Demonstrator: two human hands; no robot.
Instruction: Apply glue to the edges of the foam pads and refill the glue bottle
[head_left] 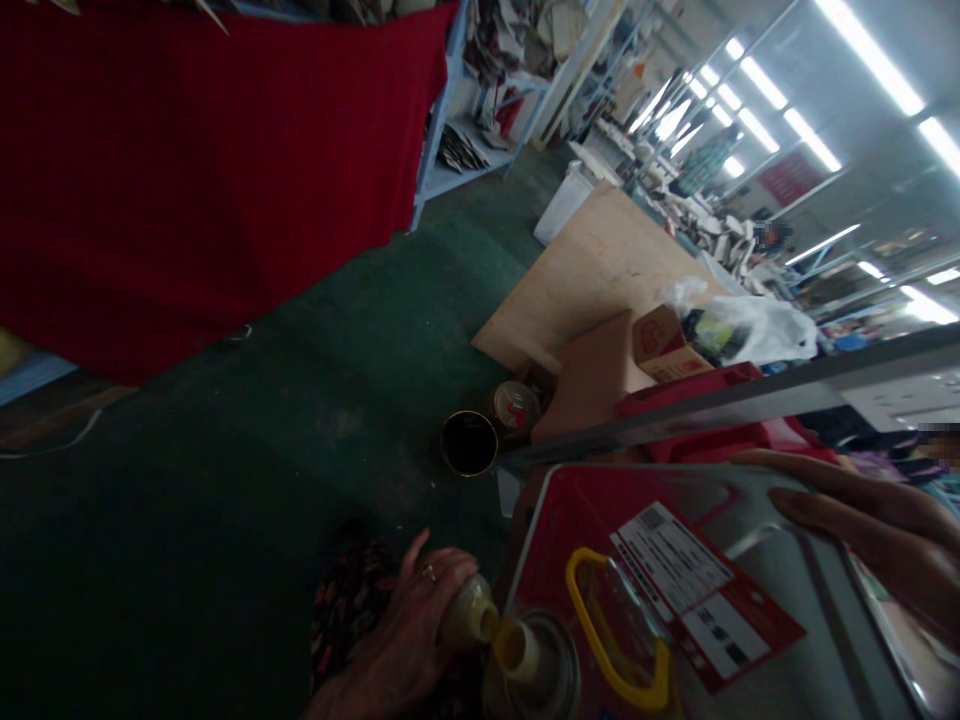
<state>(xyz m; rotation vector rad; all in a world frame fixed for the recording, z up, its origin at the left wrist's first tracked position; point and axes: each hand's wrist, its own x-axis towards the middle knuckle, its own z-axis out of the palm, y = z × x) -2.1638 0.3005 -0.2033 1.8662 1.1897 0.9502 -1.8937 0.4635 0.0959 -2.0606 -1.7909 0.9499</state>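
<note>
My left hand (424, 615) is closed around a small clear bottle (466, 612), its mouth up against the spout of a large metal can. Yellowish liquid (489, 622) shows between the bottle's neck and the spout (517, 650). The rectangular can (731, 520) is red and silver, tipped over toward the bottle, with a yellow handle (592, 610) and a white printed label (671, 555) on its top. Along the can's far right edge lies my right hand (885, 530), its fingers long over the side and gripping it. Part of that hand is cut off by the frame.
An open dark bucket (469, 443) and a lidded tin (516, 405) stand on the green floor (360, 330). Beyond them are cardboard boxes (600, 375), a leaning board (592, 270) and a metal bar (697, 405). A red cloth (210, 170) hangs over shelving at left.
</note>
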